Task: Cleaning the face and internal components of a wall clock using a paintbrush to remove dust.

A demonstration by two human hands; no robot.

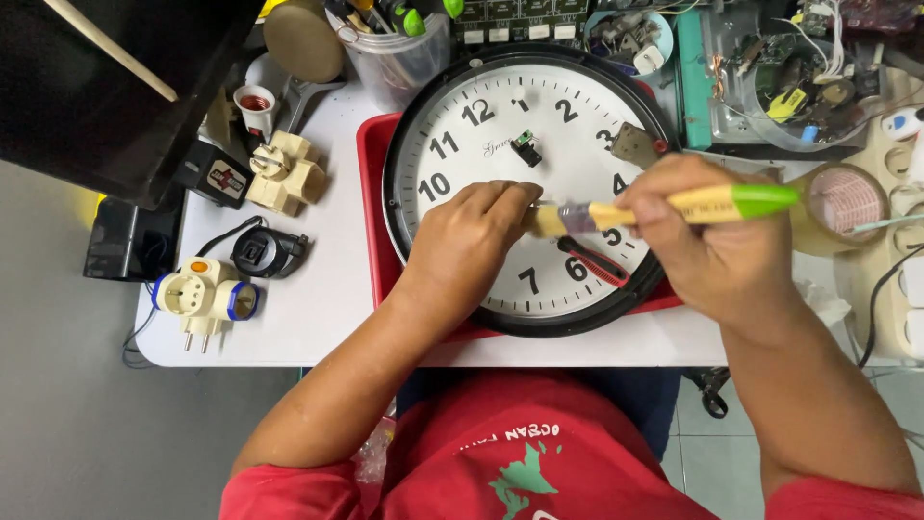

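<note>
A white table (318, 299) carries a red tray (373, 207), cream plug adapters (286, 173), and a clear cup (395, 60).

White-faced black-rimmed clock (500, 164), red tray (371, 193), yellow-and-green brush (712, 202), cream plug adapter (284, 173)

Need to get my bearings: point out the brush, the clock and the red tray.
brush (731, 202), head view, yellow-green handle.
clock (462, 159), head view, white dial.
red tray (371, 193), head view, left rim.
</note>
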